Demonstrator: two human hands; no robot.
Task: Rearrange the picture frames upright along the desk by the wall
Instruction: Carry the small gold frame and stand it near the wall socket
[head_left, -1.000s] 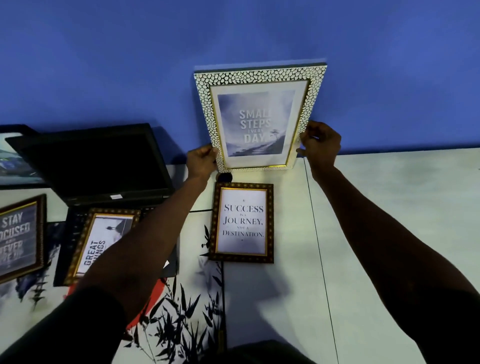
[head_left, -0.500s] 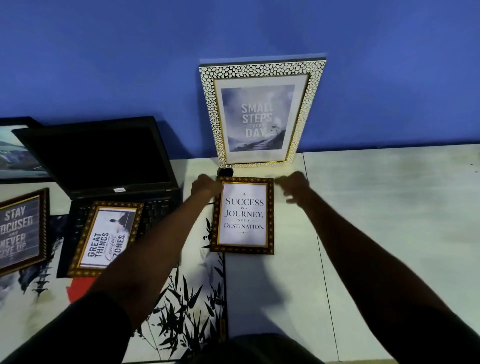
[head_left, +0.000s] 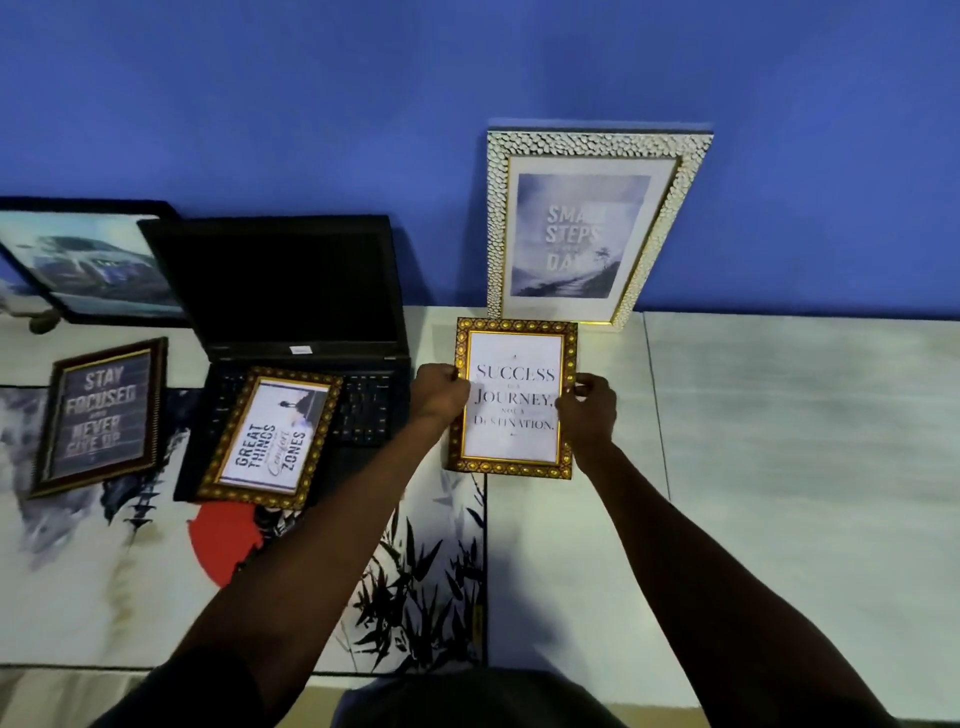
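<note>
"Success" frame (head_left: 514, 399), gold/brown border, sits center of pic, held at both side edges: left hand (head_left: 439, 391) grip pinching its left edge, right hand (head_left: 587, 410) grip pinching its right edge. Can't tell if it's lifted off the counter (head_left: 779, 441). White pebbled frame (head_left: 597, 228) stands upright against blue wall (head_left: 311, 104) just above it. "Great Things" frame (head_left: 272, 436) lies on laptop (head_left: 291, 322) keyboard, center-left; "Stay Focused" frame (head_left: 101, 415) far left.
</note>
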